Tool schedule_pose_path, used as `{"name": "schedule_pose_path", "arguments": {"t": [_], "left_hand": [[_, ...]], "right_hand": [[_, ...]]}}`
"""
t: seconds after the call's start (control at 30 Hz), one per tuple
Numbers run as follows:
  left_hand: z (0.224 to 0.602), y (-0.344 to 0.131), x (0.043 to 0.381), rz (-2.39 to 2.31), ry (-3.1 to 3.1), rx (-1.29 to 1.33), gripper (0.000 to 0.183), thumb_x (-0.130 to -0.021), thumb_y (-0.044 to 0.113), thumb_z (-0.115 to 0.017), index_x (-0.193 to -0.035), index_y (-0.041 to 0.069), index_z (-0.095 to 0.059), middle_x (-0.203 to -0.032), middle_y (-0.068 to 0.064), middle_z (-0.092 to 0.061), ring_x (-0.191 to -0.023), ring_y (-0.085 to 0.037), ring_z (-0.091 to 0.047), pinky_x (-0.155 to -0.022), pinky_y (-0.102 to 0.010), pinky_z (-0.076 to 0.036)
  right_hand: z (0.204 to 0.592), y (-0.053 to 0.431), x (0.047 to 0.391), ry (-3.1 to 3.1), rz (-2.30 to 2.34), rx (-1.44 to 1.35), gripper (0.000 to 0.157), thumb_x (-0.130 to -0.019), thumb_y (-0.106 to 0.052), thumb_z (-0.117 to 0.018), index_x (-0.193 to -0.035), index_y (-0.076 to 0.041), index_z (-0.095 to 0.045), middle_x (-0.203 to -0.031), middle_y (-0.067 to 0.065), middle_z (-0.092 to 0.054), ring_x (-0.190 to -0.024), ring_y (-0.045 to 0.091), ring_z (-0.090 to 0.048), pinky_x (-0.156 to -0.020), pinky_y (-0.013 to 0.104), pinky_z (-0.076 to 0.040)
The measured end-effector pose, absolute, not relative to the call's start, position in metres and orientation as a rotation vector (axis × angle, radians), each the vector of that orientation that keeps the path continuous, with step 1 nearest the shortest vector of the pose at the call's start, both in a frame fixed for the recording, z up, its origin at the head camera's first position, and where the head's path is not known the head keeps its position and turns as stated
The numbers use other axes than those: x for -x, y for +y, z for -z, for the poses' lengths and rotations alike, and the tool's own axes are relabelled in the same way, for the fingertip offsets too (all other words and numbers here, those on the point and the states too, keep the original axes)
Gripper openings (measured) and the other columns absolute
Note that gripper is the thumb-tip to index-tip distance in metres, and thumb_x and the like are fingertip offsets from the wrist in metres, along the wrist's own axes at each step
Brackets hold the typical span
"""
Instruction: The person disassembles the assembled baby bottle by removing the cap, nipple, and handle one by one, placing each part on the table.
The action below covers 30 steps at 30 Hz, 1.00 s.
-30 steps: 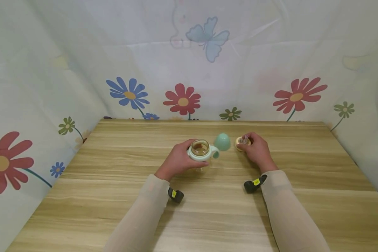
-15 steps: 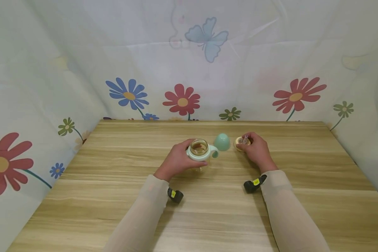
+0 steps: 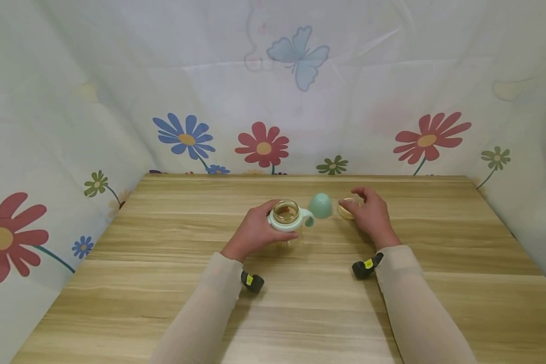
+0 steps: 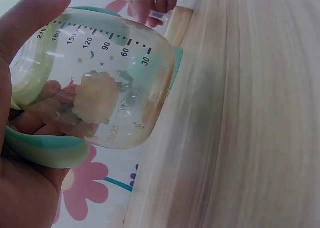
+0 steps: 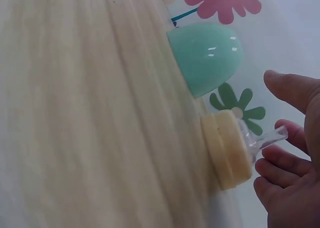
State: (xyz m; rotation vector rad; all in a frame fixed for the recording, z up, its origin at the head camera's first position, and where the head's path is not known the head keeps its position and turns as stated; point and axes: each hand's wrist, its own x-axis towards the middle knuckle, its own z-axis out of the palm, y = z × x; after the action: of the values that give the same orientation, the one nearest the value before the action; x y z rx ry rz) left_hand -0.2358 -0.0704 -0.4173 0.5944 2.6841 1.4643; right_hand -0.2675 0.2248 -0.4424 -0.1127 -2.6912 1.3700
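My left hand (image 3: 255, 231) grips a clear baby bottle (image 4: 100, 83) round its mint-green handled collar (image 3: 287, 226). The bottle's mouth is uncovered and faces up; black measuring marks run along its side in the left wrist view. Whether its base touches the table cannot be told. My right hand (image 3: 374, 216) hovers around the bottle's nipple top (image 5: 227, 149), a cream screw ring with a clear straw-like spout. Thumb and fingers are spread apart, the fingers loosely bent close to the spout. The ring sits on the table, spout upward, partly hidden by the hand in the head view.
A mint-green dome cap (image 3: 320, 206) stands on the wood-grain table (image 3: 300, 313) between the bottle and the nipple top. Behind the table hangs a white curtain (image 3: 368, 91) printed with flowers and a butterfly. Each wrist wears a small black camera (image 3: 253, 282).
My right hand's fingers have let go of the nipple top and spread apart, leaving it on the table. The left hand holds the bottle in nearly the same place.
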Motion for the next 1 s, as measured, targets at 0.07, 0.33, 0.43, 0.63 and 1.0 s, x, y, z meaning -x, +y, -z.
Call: {"name": "schedule_pose_path", "arguments": {"t": [0.07, 0.33, 0.43, 0.63, 1.0], "left_hand": [[0.417, -0.071, 0.236, -1.465, 2.682, -0.588, 0.065, -0.064, 0.035, -0.09, -0.122, 0.029, -0.06, -0.111, 0.011, -0.066, -0.102, -0.013, -0.062, -0.095, -0.042, -0.051], [0.414, -0.071, 0.236, -1.449, 2.684, -0.585, 0.066, -0.064, 0.04, -0.09, -0.121, 0.029, -0.06, -0.111, 0.012, -0.066, -0.103, -0.012, -0.061, -0.095, -0.041, -0.051], [0.414, -0.071, 0.236, -1.453, 2.688, -0.589, 0.066, -0.064, 0.04, -0.09, -0.122, 0.029, -0.06, -0.112, 0.012, -0.065, -0.104, -0.012, -0.061, -0.095, -0.041, -0.051], [0.415, -0.071, 0.236, -1.463, 2.69, -0.603, 0.066, -0.064, 0.037, -0.09, -0.121, 0.028, -0.06, -0.112, 0.011, -0.066, -0.104, -0.012, -0.061, -0.095, -0.041, -0.051], [0.411, -0.071, 0.235, -1.459, 2.702, -0.591, 0.068, -0.063, 0.039, -0.091, -0.122, 0.025, -0.061, -0.114, 0.005, -0.067, -0.104, -0.014, -0.061, -0.094, -0.042, -0.051]], "right_hand": [[0.439, 0.223, 0.267, -2.682, -1.38, 0.111, 0.065, -0.085, -0.052, -0.067, -0.132, -0.01, -0.051, -0.146, 0.017, -0.046, -0.138, 0.036, -0.04, -0.111, 0.053, -0.035], [0.427, 0.218, 0.264, -2.66, -1.389, 0.092, 0.07, -0.084, -0.06, -0.065, -0.133, -0.011, -0.051, -0.145, 0.012, -0.048, -0.14, 0.033, -0.038, -0.113, 0.051, -0.034], [0.423, 0.216, 0.263, -2.647, -1.375, 0.058, 0.065, -0.086, -0.054, -0.066, -0.133, -0.011, -0.051, -0.145, 0.011, -0.048, -0.14, 0.033, -0.038, -0.113, 0.051, -0.034], [0.417, 0.212, 0.26, -2.631, -1.371, -0.011, 0.056, -0.089, -0.042, -0.068, -0.133, -0.012, -0.051, -0.145, 0.011, -0.048, -0.14, 0.033, -0.038, -0.113, 0.051, -0.034], [0.405, 0.205, 0.255, -2.636, -1.396, -0.11, 0.06, -0.088, -0.045, -0.068, -0.136, -0.014, -0.05, -0.146, 0.008, -0.047, -0.141, 0.032, -0.038, -0.112, 0.052, -0.035]]}}
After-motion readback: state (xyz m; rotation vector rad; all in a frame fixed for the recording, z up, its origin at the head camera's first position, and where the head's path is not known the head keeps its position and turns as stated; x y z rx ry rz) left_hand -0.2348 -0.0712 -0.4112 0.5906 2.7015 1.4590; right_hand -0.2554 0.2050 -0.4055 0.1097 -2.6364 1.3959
